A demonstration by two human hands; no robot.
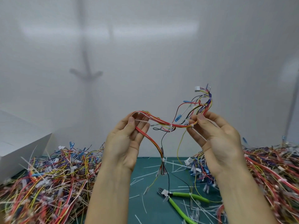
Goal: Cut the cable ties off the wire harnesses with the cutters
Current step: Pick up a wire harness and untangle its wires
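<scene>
Left hand and right hand pinch a wire harness slung between them.
Cable tie seemingly at right fingertips; cutters lie on green mat; white wall behind.

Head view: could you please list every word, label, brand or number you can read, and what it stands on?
No text can be read. The cutters show no visible brand, the white box is blank, and any marks on the connectors of the wire harness are too small to tell.
</scene>
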